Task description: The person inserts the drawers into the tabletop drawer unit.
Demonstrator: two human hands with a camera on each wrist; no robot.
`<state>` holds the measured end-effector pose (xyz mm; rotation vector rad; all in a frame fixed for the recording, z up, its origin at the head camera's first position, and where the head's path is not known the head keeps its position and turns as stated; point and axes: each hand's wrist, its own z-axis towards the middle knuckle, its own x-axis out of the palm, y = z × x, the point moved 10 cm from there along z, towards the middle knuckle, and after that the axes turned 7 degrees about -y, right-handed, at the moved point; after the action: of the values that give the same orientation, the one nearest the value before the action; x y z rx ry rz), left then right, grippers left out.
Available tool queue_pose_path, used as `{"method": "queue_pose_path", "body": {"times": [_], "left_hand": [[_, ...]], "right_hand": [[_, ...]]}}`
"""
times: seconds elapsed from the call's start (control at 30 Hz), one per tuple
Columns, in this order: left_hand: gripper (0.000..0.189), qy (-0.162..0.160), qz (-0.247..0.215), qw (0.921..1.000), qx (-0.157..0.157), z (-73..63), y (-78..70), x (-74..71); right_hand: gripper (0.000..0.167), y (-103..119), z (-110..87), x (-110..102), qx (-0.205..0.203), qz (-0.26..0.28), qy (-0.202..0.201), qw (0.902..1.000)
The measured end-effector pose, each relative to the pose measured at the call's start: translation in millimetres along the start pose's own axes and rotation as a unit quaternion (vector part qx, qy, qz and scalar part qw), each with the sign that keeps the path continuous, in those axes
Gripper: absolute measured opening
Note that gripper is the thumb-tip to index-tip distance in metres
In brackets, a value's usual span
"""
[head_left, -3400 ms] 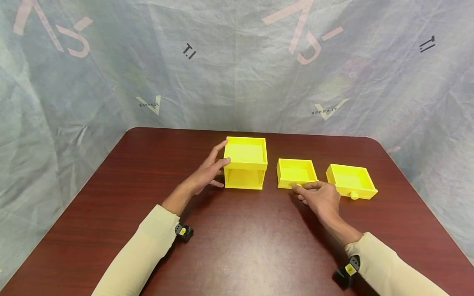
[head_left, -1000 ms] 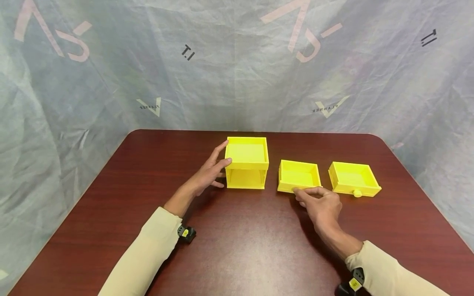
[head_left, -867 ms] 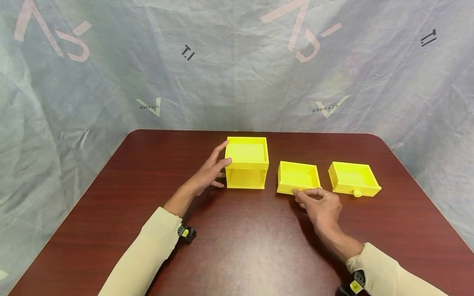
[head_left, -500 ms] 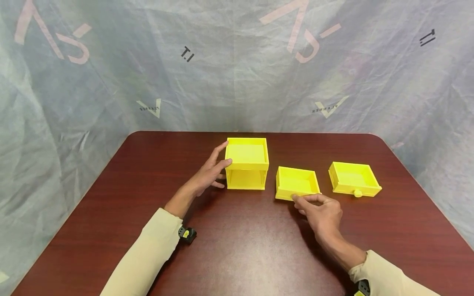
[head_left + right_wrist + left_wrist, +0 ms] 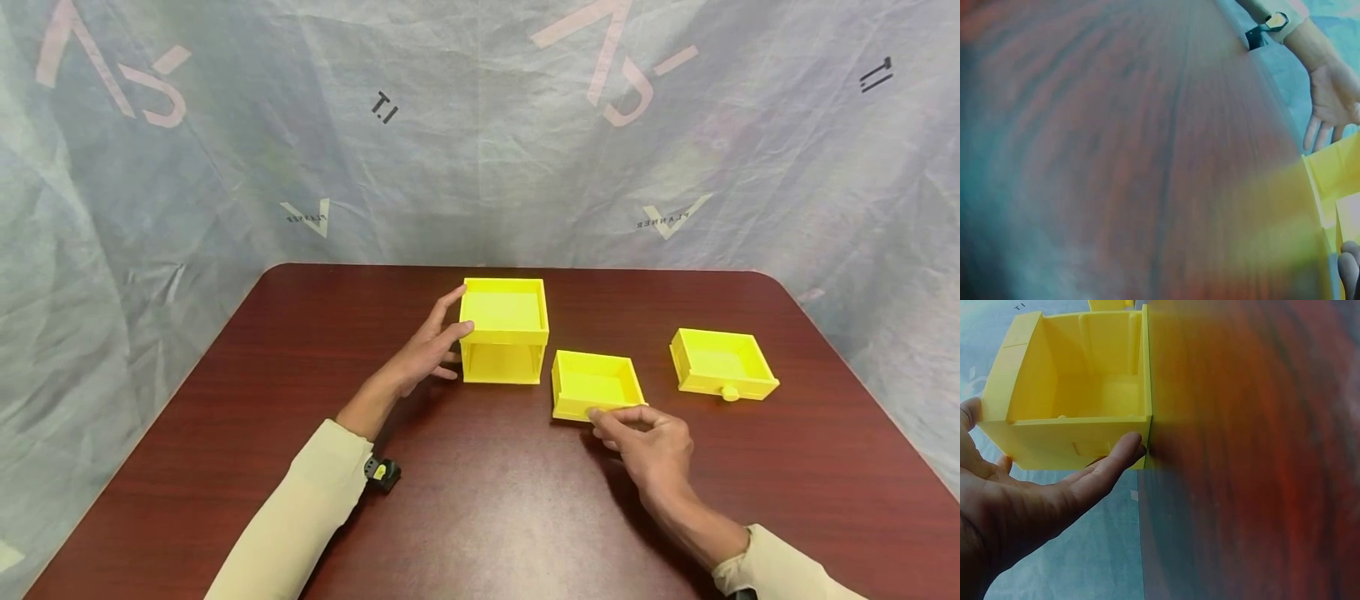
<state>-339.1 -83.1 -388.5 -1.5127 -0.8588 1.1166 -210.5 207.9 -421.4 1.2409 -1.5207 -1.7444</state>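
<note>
Gray printed sheet hangs behind everything. Dark red-brown table in front. Yellow box near table's far edge, rimmed top, hollow front facing the person. Left hand: fingers spread, mostly straight, touching box's left side, not wrapped round it. Right hand: thumb and fingertips pinch front of near drawer; any handle there is hidden. Near drawer sits right of box and closer to the person, front also facing the person; right hand is nearer, left is across the box. Long side looks roughly left-right; can't tell if lifted or resting. Second drawer further right, apart, untouched, round knob on front.
</note>
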Motion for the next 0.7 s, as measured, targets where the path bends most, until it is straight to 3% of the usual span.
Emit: {"method": "queue_pose_path", "body": {"times": [0.7], "left_hand": [[0.066,0.000,0.004,1.0000,0.006,-0.3,-1.4,0.6]], "right_hand": [[0.031,-5.9,-11.6,12.1,0.030,0.038,0.041,0.9980]]}}
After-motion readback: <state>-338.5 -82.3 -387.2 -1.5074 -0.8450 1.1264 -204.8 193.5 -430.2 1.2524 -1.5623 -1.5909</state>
